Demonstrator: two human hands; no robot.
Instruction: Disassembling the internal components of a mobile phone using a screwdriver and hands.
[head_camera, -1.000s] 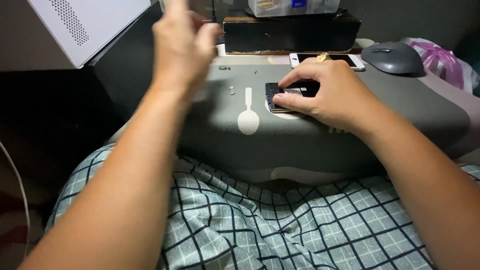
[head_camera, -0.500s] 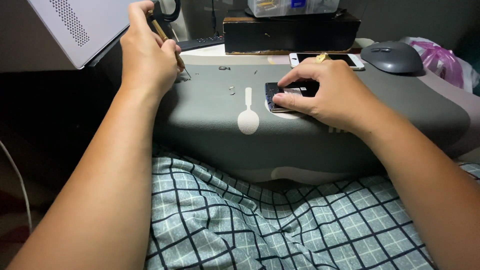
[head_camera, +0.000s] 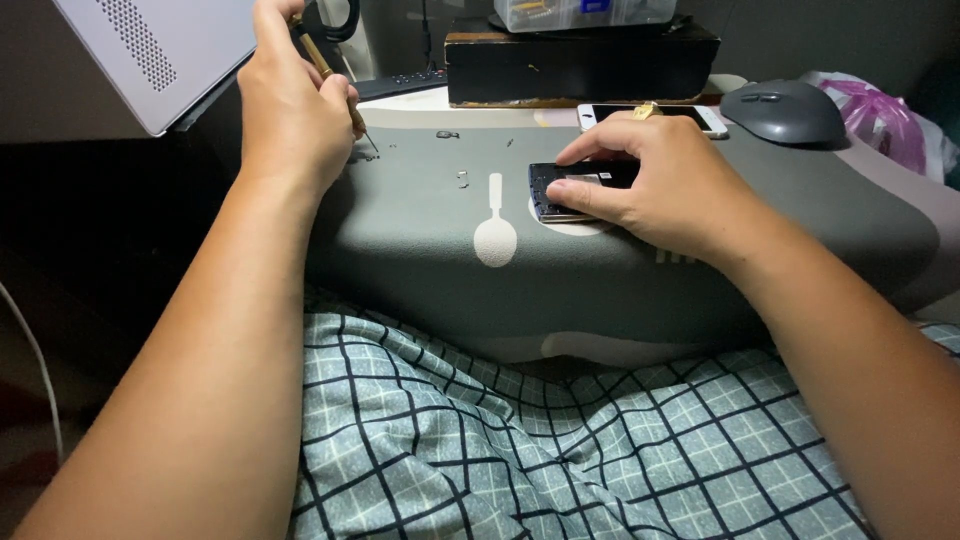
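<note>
Opened phone lies on grey lap desk, pinned under right hand fingertips. Left hand at 10 o'clock grips thin screwdriver, tip down. Clear parts box at 12 o'clock, contents unclear; mouse at 2.

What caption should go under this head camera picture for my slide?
Left hand holds a thin screwdriver tip-down on a grey pad while the right hand steadies a small dark device.

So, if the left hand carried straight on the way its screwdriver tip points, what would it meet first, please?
Probably the grey pad: the left hand angles the thin screwdriver down and to the right, tip just above the surface near some small screws. Depth is uncertain.
</note>
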